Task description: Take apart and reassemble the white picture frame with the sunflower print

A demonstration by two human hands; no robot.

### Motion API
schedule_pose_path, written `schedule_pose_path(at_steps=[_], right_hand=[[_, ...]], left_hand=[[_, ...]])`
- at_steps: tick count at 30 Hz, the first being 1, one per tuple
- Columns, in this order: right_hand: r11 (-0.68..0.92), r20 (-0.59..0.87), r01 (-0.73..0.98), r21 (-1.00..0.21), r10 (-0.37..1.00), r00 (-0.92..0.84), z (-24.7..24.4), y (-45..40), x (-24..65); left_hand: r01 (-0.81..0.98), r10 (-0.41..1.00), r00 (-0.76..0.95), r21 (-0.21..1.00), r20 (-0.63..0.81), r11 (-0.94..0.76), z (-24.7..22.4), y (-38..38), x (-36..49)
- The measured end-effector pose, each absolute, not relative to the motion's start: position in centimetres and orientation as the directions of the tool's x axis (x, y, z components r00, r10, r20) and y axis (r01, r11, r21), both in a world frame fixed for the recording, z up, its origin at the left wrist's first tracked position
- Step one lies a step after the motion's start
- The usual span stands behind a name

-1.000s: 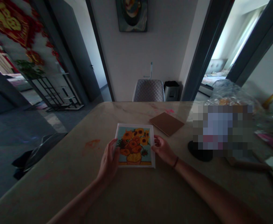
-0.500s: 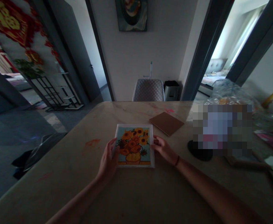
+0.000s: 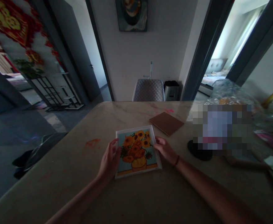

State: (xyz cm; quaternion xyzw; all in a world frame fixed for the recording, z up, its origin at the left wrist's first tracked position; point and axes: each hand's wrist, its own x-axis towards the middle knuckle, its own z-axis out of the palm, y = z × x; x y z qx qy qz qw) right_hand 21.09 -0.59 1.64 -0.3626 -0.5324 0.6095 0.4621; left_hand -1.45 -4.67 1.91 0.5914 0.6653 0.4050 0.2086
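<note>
The fingers (image 3: pixel 113 143) of the left hand (image 3: pixel 108 160) hold the left side of the flower picture (image 3: pixel 137 151), with the thumb on top. The right hand (image 3: pixel 166 151) holds the other side near the far corner, with its thumb by the white edge. So both hands are closed on it. A thin dark band (image 3: pixel 177 160) goes around the right wrist.

The flower picture is in front of the person, over the near part of the desk (image 3: pixel 64 174). I can't tell if it lies flat or is lifted a little. The yellow pot is at the end close to the person, and the orange flowers point away. It is turned a bit, so its right side sits farther away than its left. It looks almost square, so I can't tell which way is longer.

A brown board (image 3: pixel 166 123) lies on the desk, just past the right hand, with one corner pointing to the person. An orange smudge (image 3: pixel 92 143) is on the left. A black round thing (image 3: pixel 200 151) is on the right, near a blurry blocked-out patch and a see-through bag (image 3: pixel 227 90).

A gray chair (image 3: pixel 149 90) stands behind the desk. The red wall hanging (image 3: pixel 9 23) has one big gold character.
</note>
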Motion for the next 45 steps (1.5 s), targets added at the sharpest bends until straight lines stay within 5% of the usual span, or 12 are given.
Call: schedule_pose_path(at_steps=[7,14,22,28,37,45], right_hand=[[-0.093,0.009,-0.221,-0.971,0.908,-0.418,0.3,0.3,21.7],[-0.104,-0.056,-0.129,-0.986,0.944,-0.326,0.1,0.7,21.5],[-0.098,-0.046,-0.133,-0.986,0.937,-0.345,-0.6,1.1,21.3],[-0.128,-0.06,-0.175,-0.976,0.935,-0.35,-0.9,1.3,21.4],[-0.129,-0.049,-0.228,-0.965,0.944,-0.327,-1.0,1.4,21.4],[-0.085,-0.053,-0.108,-0.99,0.961,-0.271,-0.5,1.3,21.0]], left_hand=[[0.632,0.953,-0.214,0.774,0.215,-0.033,1.8,-4.3,-1.8],[0.739,0.962,-0.147,0.672,0.229,-0.047,1.2,-3.8,-2.2],[0.892,0.878,0.129,0.333,0.461,-0.306,1.3,-4.5,-1.7],[0.771,0.774,0.495,0.211,0.394,-0.601,2.0,-6.0,-0.7],[0.701,0.789,0.459,0.38,0.408,-0.604,1.5,-5.6,-1.2],[0.709,0.846,0.14,0.545,0.514,-0.448,1.2,-5.4,-1.5]])
